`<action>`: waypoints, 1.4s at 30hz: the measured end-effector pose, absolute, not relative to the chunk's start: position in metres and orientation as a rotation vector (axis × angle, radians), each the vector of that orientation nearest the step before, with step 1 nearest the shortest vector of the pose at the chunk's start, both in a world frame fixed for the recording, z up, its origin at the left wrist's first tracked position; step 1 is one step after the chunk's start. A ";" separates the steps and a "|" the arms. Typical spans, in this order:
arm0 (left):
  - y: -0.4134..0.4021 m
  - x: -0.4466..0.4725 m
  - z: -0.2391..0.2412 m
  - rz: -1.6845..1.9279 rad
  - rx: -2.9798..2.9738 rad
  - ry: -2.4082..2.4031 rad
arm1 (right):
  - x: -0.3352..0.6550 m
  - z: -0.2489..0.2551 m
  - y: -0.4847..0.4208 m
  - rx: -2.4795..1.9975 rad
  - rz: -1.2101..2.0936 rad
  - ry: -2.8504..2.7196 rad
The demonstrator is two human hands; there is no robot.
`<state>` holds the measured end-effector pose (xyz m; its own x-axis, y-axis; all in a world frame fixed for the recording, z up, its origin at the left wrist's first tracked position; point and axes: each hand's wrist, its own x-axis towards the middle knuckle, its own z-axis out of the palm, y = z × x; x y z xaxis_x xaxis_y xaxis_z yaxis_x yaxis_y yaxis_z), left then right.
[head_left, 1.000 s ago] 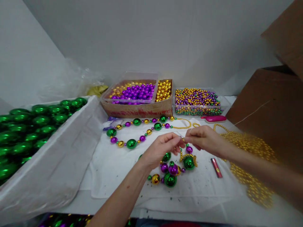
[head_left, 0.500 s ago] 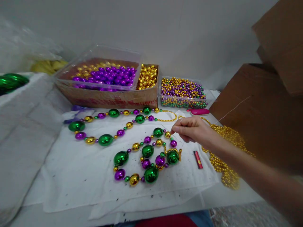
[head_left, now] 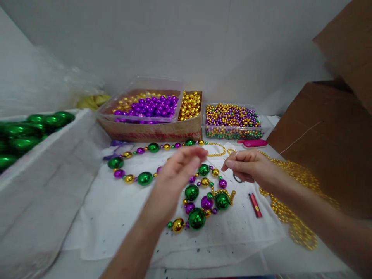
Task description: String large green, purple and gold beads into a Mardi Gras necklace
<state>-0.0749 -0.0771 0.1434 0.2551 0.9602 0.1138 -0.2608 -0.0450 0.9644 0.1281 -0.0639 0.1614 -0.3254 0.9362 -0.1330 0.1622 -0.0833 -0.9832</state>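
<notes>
My right hand (head_left: 244,164) is closed in a pinch on a thin thread-like strand, which crosses just left of the fingertips. My left hand (head_left: 183,166), slightly blurred, is open with its fingers half stretched towards the right hand; nothing shows in it. Below both hands lies a coiled bead necklace (head_left: 197,219) of green, purple and gold beads, partly covered by the left hand. Behind it, a second bead necklace (head_left: 145,178) lies in a long loop that ends in small gold beads. A small dark ring (head_left: 237,178) shows beneath the right hand.
A red lighter (head_left: 255,205) and a pink-handled tool (head_left: 254,143) lie to the right, near piled gold bead strings (head_left: 302,182). Boxes of loose beads, including a clear tray (head_left: 232,133), stand behind. A white-lined box (head_left: 55,170) of green beads is left; a cardboard box (head_left: 316,143) is right.
My left hand has come into view from below and moved up close to the right hand. The right hand keeps its pinch above the coiled necklace. The view has shifted left.
</notes>
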 end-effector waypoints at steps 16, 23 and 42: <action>-0.085 -0.050 0.072 0.930 0.750 0.807 | 0.154 0.158 -0.080 -1.175 1.571 -1.507; -0.085 -0.028 0.080 0.893 0.838 0.653 | 0.125 0.190 -0.078 -0.882 1.745 -1.478; -0.097 -0.023 0.089 0.753 0.905 0.594 | 0.130 0.232 -0.059 -0.887 1.379 -1.448</action>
<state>-0.0226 -0.0968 0.0894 0.6030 0.7850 -0.1423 -0.3211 0.4021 0.8574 0.1300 -0.0589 0.2325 -0.3190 0.9378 0.1370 -0.0908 0.1136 -0.9894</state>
